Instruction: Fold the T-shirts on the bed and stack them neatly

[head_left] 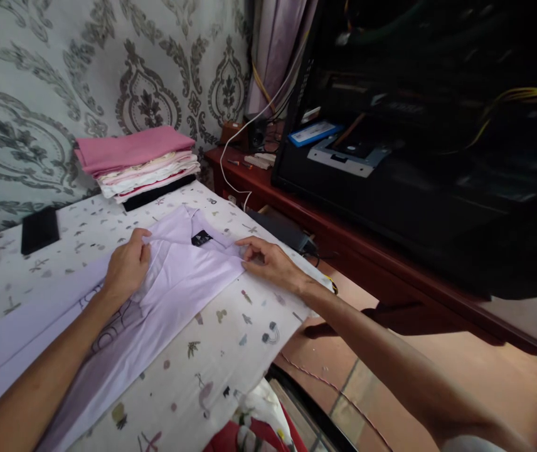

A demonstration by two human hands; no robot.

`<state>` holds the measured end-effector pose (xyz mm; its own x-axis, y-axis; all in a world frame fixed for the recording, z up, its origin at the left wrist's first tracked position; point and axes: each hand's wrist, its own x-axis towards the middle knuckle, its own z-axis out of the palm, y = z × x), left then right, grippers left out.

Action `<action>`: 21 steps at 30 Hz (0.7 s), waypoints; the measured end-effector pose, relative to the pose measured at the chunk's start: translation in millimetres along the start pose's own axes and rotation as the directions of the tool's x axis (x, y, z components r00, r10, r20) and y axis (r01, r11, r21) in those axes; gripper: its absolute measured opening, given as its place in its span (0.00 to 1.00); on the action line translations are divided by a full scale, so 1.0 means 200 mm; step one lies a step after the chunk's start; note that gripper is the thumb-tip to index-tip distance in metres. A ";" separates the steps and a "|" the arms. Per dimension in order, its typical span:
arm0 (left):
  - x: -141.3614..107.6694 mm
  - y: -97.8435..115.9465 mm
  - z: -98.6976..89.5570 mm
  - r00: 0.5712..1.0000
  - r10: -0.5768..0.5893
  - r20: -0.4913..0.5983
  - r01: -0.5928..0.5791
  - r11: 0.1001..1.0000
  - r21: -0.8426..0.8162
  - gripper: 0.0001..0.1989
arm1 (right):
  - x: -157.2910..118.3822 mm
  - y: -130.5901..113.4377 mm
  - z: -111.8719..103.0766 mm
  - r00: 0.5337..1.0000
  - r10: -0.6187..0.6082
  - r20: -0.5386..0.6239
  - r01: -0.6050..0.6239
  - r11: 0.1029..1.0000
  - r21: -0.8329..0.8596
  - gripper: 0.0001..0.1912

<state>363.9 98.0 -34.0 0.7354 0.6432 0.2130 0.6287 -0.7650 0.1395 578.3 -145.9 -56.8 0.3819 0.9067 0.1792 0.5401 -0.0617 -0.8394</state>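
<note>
A lavender shirt point(174, 276) lies on the white patterned cloth point(231, 326), its collar and black neck label toward the far side. My left hand point(130, 263) pinches the shirt left of the collar, thumb and fingers closed on the fabric. To the right of the label, my right hand point(268, 262) grips the other shoulder edge between thumb and forefinger. The shirt's body runs toward the lower left, partly hidden under my left forearm, with a dark line print showing.
Behind the shirt stands a stack of folded clothes point(137, 154), pink on top. A black phone-like object point(39, 230) lies at the left. A red wooden desk point(344, 232) with an open black case point(414, 207) borders the right. Red and white fabric point(259, 420) sits below the near edge.
</note>
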 end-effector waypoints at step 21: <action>-0.21 0.15 0.08 0.845 0.512 0.157 -0.490 0.857 -0.158 0.32 | 0.04 -0.11 0.28 0.878 -0.287 0.383 0.451 0.764 -0.461 0.39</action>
<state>355.5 49.0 -53.7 0.9826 0.1569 0.0993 0.1388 -0.9759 0.1684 527.9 -114.8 -65.5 -0.1073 0.9736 0.2015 0.9309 0.1696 -0.3236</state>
